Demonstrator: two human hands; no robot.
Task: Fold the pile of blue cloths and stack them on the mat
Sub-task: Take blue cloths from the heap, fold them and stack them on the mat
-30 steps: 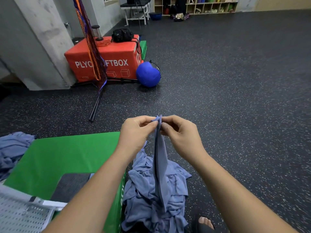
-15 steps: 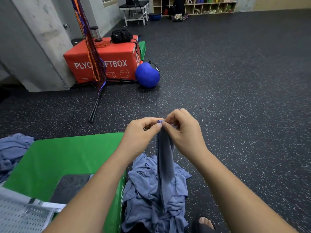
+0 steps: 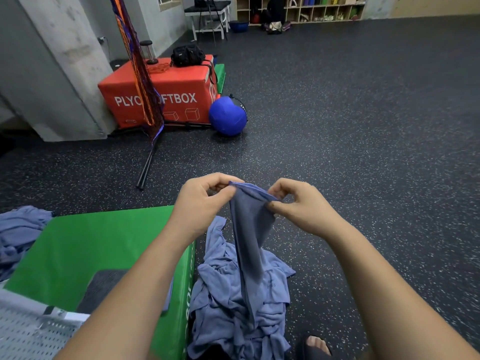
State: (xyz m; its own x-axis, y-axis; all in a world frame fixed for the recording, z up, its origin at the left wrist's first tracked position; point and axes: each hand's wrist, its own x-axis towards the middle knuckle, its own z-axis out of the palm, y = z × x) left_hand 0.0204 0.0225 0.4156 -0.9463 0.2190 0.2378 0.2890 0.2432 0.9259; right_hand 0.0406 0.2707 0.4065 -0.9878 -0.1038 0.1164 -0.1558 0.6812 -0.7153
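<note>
My left hand (image 3: pixel 205 203) and right hand (image 3: pixel 298 203) have drawn apart, each pinching the top hem of a limp blue fabric cloth (image 3: pixel 249 229) hanging just right of the flat green mat (image 3: pixel 91 242). It's opening out, so I judge folding comes next.

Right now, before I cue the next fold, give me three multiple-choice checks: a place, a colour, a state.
1. Where is the cloth pile under the lifted cloth, relative to the green mat?
A) on it
B) on the floor to its right
C) behind it
2. What colour is the ball beside the red box?
A) blue
B) yellow
C) white
3. How is the lifted cloth held?
A) left hand and right hand both pinch its top edge
B) left hand alone
C) lying flat
1 B: the pile sits on dark floor beside the mat's right edge.
2 A: plainly blue.
3 A: it hangs from both hands' fingertips.
</note>
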